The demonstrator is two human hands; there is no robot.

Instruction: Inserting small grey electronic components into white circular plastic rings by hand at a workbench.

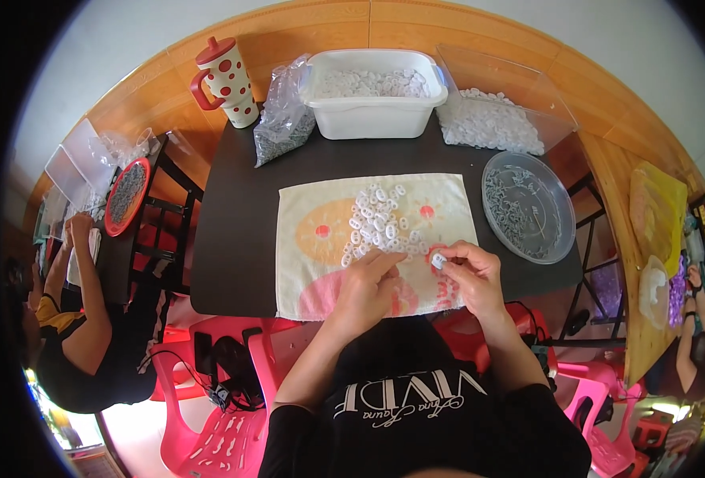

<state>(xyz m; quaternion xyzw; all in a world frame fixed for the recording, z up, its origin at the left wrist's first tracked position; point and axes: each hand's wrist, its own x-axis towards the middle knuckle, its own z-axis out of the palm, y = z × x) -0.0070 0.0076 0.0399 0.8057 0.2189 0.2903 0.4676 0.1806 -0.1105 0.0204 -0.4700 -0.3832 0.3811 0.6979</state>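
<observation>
A loose pile of small white oval plastic pieces (378, 217) lies on a cream towel (297, 209) with orange and pink prints. At the pile's near edge, my left hand (366, 291) is closed, thumb and forefinger together; whatever they hold, if anything, is hidden. My right hand (480, 280) pinches a small white plastic piece (438, 260) between thumb and fingertips, above the towel's right side. Some grey shows on that piece. To the right of this hand stands a round clear tub (529, 209) with many small grey parts on its bottom.
On the dark table (237, 231) are a white basin (372, 119) of white pieces, a clear bin (492, 127) of more, a bag of grey parts (282, 131) and a spotted tumbler (229, 84). Pink chairs (225, 438) stand below. Other people sit left and right.
</observation>
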